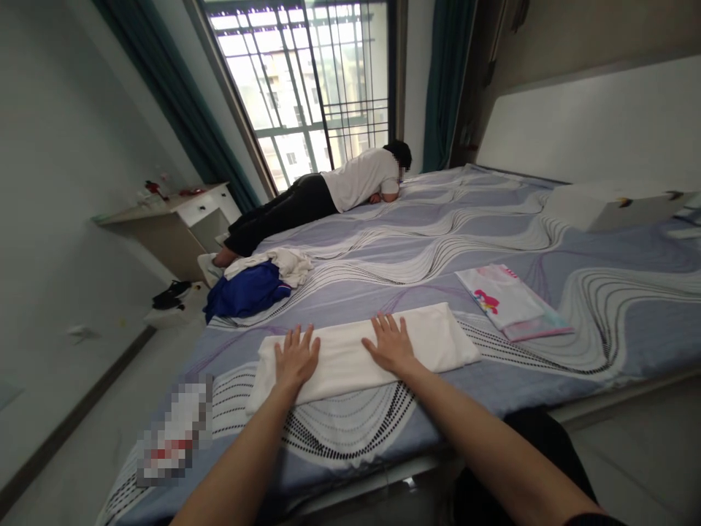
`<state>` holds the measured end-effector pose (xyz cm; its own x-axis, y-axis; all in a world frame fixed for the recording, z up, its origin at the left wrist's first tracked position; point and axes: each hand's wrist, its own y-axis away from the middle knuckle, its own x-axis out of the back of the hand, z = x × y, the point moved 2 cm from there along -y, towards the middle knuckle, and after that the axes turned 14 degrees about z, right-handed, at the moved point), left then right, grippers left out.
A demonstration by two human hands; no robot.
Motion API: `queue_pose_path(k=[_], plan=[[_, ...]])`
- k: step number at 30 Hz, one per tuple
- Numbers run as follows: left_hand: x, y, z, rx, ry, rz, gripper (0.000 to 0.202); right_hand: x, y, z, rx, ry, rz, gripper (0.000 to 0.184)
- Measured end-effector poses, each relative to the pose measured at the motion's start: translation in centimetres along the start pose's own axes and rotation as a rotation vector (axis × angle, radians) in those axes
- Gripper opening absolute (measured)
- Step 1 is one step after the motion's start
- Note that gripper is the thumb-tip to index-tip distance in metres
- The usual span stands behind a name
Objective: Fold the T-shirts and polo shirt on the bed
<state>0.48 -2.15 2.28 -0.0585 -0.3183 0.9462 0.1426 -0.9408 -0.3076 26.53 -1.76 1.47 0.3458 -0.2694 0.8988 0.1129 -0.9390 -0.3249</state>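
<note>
A white cloth (350,354), folded into a long strip, lies on the bed (438,241) near its front edge. My left hand (296,358) lies flat on the strip's left part, fingers stretched out. My right hand (390,343) rests flat on its middle, fingers spread. Neither hand holds anything.
A folded white cloth with a pink print (509,299) lies to the right. A heap of blue and white clothes (255,281) sits at the bed's left edge. Another person (323,193) lies across the far side by the window. A white desk (175,215) stands at the left wall.
</note>
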Motion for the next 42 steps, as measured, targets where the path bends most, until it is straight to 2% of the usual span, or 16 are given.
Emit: queue_pose_path(k=[7,10,13,17,19,23,25,27,29,31,33,35,37,39,42], plan=[[0.0,-1.5,-3.8,0.074,-0.022,0.008,0.064,2.9,-0.7,13.9,-0.306,0.198,0.043,0.070],[-0.2,-1.7,-4.3,0.100,-0.012,0.001,0.064,3.5,0.0,17.6,-0.366,0.231,0.047,0.066],[-0.4,-1.7,-4.1,0.097,-0.026,0.013,0.065,3.7,0.4,18.9,-0.355,0.253,0.068,0.064],[-0.5,-1.4,-5.1,0.037,-0.064,0.012,0.065,3.6,0.5,18.7,-0.360,0.256,0.046,0.064],[-0.3,-0.9,-7.0,0.002,-0.049,-0.019,0.064,3.4,0.6,18.6,-0.361,0.241,0.031,0.065],[0.6,1.4,-12.9,0.007,0.018,-0.049,0.062,3.5,0.3,19.2,-0.385,0.210,0.010,0.065],[1.2,2.7,-15.2,0.016,0.068,-0.019,0.062,3.9,-0.4,19.5,-0.425,0.167,-0.059,0.064],[1.7,3.6,-16.3,0.036,0.136,0.019,0.060,4.6,-1.1,19.1,-0.487,0.117,-0.151,0.064],[2.1,4.0,-16.4,0.073,0.208,0.054,0.056,5.3,-1.5,17.2,-0.531,0.113,-0.167,0.066],[2.3,4.0,-16.1,0.105,0.256,0.083,0.049,5.7,-1.1,13.3,-0.443,0.148,-0.075,0.070],[2.5,3.9,-15.6,0.101,0.267,0.098,0.041,5.2,0.5,7.3,-0.165,0.136,0.021,0.071],[2.7,4.0,-15.3,0.072,0.253,0.102,0.034,3.8,3.1,0.6,0.121,0.016,0.005,0.073],[2.9,4.2,-15.1,0.046,0.244,0.098,0.031,2.1,6.0,-5.7,0.316,-0.103,-0.037,0.084],[3.1,4.5,-15.1,0.031,0.260,0.091,0.032,0.7,8.0,-10.8,0.405,-0.195,-0.049,0.082],[3.3,4.6,-15.1,0.009,0.310,0.096,0.034,-0.8,8.7,-16.1,0.432,-0.265,-0.017,0.070]])
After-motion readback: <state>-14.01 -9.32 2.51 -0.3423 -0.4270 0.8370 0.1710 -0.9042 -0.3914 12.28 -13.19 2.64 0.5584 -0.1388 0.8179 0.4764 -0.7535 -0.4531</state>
